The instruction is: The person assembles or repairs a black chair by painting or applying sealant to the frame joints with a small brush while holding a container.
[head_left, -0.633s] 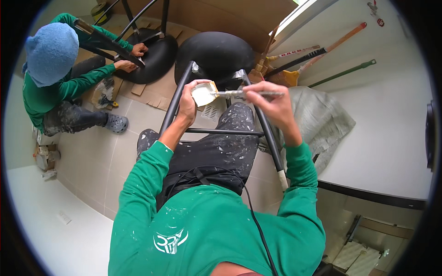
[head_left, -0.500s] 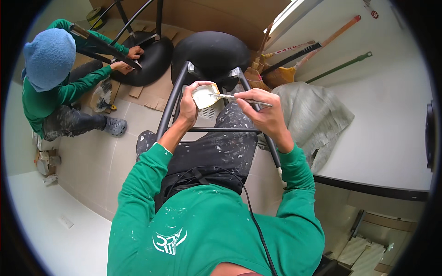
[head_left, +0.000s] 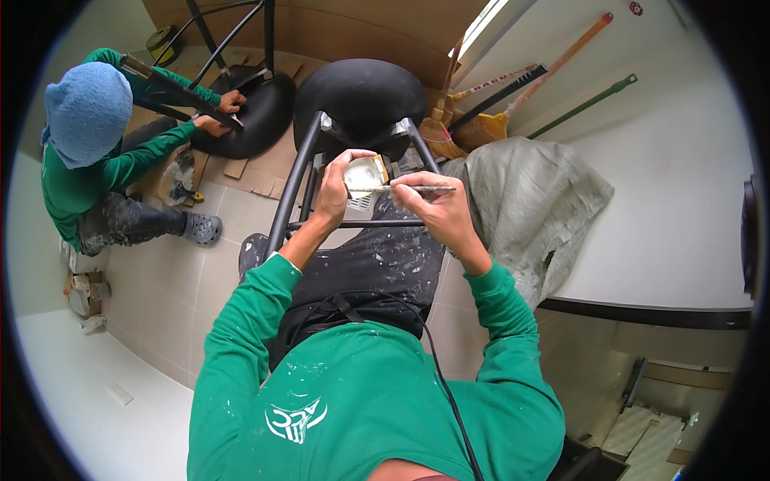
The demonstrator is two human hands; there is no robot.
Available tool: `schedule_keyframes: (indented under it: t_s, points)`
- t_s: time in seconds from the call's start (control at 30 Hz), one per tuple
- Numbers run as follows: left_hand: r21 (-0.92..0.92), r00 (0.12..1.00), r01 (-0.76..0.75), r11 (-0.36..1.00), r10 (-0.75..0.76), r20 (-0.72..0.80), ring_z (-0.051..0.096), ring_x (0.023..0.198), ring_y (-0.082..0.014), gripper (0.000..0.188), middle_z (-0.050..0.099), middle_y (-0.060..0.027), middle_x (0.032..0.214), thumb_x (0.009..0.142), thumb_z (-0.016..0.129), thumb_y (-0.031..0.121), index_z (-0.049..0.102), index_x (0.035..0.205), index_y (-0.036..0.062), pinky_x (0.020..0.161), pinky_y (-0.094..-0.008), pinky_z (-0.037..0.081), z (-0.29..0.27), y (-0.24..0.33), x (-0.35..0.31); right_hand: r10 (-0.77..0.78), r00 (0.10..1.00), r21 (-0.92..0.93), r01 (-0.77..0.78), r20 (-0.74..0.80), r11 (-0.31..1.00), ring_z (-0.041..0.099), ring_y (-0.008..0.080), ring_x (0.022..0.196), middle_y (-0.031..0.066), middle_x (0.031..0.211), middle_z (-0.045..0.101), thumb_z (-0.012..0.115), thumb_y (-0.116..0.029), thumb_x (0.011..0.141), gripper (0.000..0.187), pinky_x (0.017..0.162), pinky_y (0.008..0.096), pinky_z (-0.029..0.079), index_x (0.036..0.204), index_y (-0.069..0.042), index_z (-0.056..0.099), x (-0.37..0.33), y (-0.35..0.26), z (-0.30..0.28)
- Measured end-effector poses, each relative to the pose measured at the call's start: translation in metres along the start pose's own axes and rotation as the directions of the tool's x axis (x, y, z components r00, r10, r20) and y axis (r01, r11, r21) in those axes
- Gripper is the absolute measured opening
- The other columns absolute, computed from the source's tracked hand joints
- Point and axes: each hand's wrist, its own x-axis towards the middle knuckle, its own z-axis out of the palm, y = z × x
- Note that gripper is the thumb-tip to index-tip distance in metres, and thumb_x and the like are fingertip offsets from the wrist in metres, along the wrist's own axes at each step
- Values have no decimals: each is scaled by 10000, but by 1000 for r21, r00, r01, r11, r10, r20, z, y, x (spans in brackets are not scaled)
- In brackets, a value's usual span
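My left hand (head_left: 333, 194) is closed round a small cup (head_left: 365, 171) with white paint-like stuff inside, its mouth tilted up toward me. Between the fingers of my right hand (head_left: 443, 210) is a thin paintbrush (head_left: 434, 188), lying nearly level. Its tip reaches the near rim of the cup; whether it touches is hard to tell. Both hands are above an upturned stool with a round black seat (head_left: 359, 94) and dark metal legs (head_left: 292, 192). Whitish patches show where the legs meet the seat.
To the left a co-worker (head_left: 88, 152) has both hands at another black stool seat (head_left: 255, 119). Brooms (head_left: 481, 128) and a green pole (head_left: 584, 106) lean by the right wall. A grey cloth sack (head_left: 541, 200) is right of my stool. Cardboard (head_left: 273, 170) covers some floor.
The brush has gone from inside the cup to its near rim and is now more level. My right hand has moved left and down. The cup has shifted slightly down.
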Motion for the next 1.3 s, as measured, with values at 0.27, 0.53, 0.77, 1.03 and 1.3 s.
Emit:
schedule_keyframes:
  t_s: [0.27, 0.53, 0.77, 1.03, 1.3]
  points:
    - [-85, 997, 71, 994, -67, 48, 708, 963, -193, 511, 715, -115, 1052, 1051, 319, 362, 639, 1206, -5, 874, -335, 578, 7, 7, -3, -129, 992, -190, 129, 15, 973, 658, 100, 786, 69, 899, 741, 725, -40, 906, 131, 716, 246, 519, 1007, 35, 763, 4, -8, -22]
    - [-21, 997, 66, 998, -65, 41, 711, 940, -192, 517, 717, -124, 1045, 1049, 311, 351, 649, 1183, -17, 855, -328, 586, 5, 2, -5, -170, 985, -248, 168, 13, 954, 643, 114, 790, 72, 872, 727, 732, -46, 890, 138, 725, 260, 505, 1005, 25, 762, 2, -5, -20]
    - [-155, 988, 157, 975, -155, 22, 704, 974, -215, 531, 715, -136, 1058, 1015, 330, 372, 652, 1195, -11, 878, -347, 569, 7, 9, -3, -136, 990, -142, 141, 45, 980, 654, 126, 856, 61, 936, 725, 729, -42, 900, 150, 776, 259, 508, 1030, 20, 769, 5, 2, -42]
    - [-314, 970, 197, 929, -231, -75, 694, 1020, -244, 515, 717, -149, 1083, 1021, 334, 352, 661, 1186, -11, 939, -387, 545, 8, 18, -5, -176, 980, -240, 194, 93, 951, 666, 158, 876, 81, 944, 726, 720, -14, 854, 211, 808, 292, 520, 1057, 0, 777, -1, 4, -57]
    - [-343, 965, 175, 923, -230, -127, 692, 1019, -239, 511, 716, -137, 1083, 1009, 355, 362, 668, 1193, 2, 946, -379, 537, 5, 15, -5, -173, 979, -279, 197, 107, 940, 675, 160, 877, 92, 946, 732, 712, -10, 851, 210, 804, 292, 527, 1050, 4, 776, -4, -4, -60]
